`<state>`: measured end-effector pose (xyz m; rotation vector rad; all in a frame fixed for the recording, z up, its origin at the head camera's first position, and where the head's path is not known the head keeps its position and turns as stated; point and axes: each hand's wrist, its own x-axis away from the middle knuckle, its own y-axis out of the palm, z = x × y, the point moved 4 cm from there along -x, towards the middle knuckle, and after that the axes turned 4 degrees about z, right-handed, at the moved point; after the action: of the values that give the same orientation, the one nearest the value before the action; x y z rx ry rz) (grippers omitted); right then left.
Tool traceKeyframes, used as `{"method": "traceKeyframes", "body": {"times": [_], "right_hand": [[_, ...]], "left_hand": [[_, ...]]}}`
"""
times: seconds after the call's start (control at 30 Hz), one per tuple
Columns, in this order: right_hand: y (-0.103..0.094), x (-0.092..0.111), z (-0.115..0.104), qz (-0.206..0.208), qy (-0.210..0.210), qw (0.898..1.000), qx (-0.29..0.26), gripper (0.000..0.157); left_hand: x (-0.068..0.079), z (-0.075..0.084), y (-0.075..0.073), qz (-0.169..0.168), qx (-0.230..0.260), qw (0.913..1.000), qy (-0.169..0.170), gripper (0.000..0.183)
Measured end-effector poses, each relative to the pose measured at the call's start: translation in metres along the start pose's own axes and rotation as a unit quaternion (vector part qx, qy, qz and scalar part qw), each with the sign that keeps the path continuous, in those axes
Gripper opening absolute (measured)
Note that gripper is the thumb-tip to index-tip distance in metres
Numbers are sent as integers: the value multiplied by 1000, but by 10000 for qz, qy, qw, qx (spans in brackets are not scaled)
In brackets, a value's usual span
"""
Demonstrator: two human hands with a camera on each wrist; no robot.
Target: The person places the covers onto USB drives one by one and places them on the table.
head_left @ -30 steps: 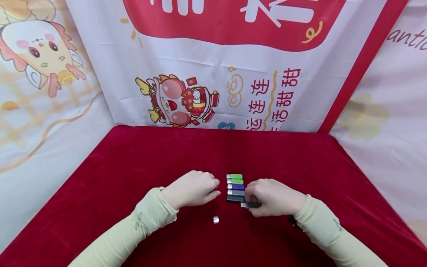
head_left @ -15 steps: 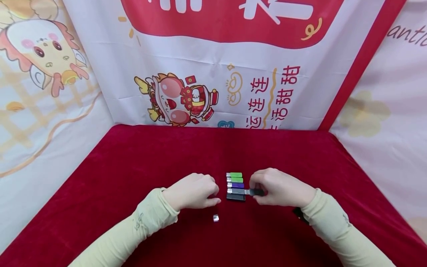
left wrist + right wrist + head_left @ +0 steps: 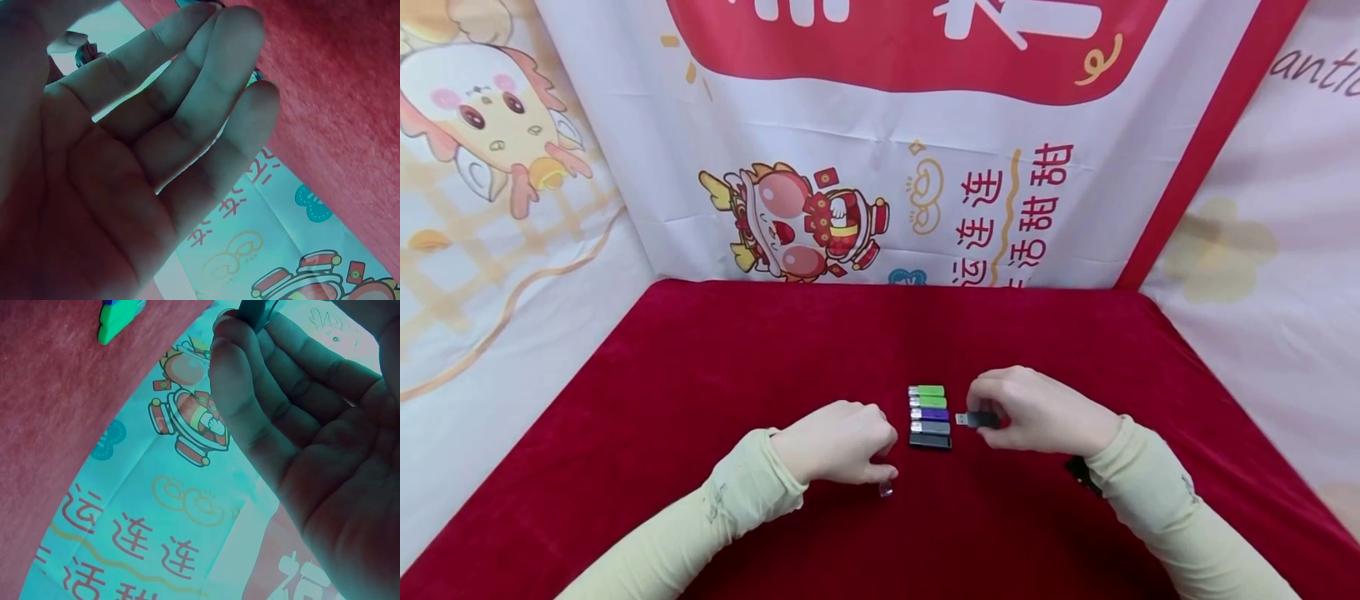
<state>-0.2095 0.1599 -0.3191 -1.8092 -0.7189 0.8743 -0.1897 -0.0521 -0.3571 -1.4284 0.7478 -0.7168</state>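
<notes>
In the head view my right hand pinches a dark USB flash drive, its metal plug bare and pointing left. The right wrist view shows the drive's dark body at the fingertips. My left hand hovers low with loosely bent fingers, the thumb over a small clear cap on the red cloth; whether they touch I cannot tell. Between the hands lies a row of flash drives: two green ones, a purple one, a grey one and a black piece nearest me.
A red velvet cloth covers the table. A black object lies partly hidden under the right sleeve. Printed white hangings stand behind the table and at both sides.
My right hand has lifted away to the far right with the dark flash drive, leaving the row. The left hand has come down toward me, its thumb now over the clear cap.
</notes>
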Motion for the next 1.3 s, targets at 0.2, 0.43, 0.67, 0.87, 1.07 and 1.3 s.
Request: {"method": "traceKeyframes", "body": {"times": [0.2, 0.43, 0.67, 0.87, 1.07, 1.3], "right_hand": [[-1, 0, 1, 68, -19, 10000, -31, 25], [-1, 1, 1, 31, 43, 10000, -3, 24], [-1, 1, 2, 42, 71, 10000, 33, 24], [1, 1, 3, 37, 107, 9999, 37, 25], [2, 1, 2, -16, 173, 9998, 90, 25], [2, 1, 1, -82, 263, 9995, 127, 25]], "left_hand": [[2, 5, 4, -10, -59, 10000, -57, 42], [1, 9, 10, 9, -275, 9996, 64, 46], [0, 9, 12, 36, -353, 9992, 179, 44], [1, 10, 13, -14, -290, 9994, 184, 42], [1, 14, 12, -42, -248, 9995, 203, 39], [0, 17, 10, -79, -136, 9994, 320, 38]]}}
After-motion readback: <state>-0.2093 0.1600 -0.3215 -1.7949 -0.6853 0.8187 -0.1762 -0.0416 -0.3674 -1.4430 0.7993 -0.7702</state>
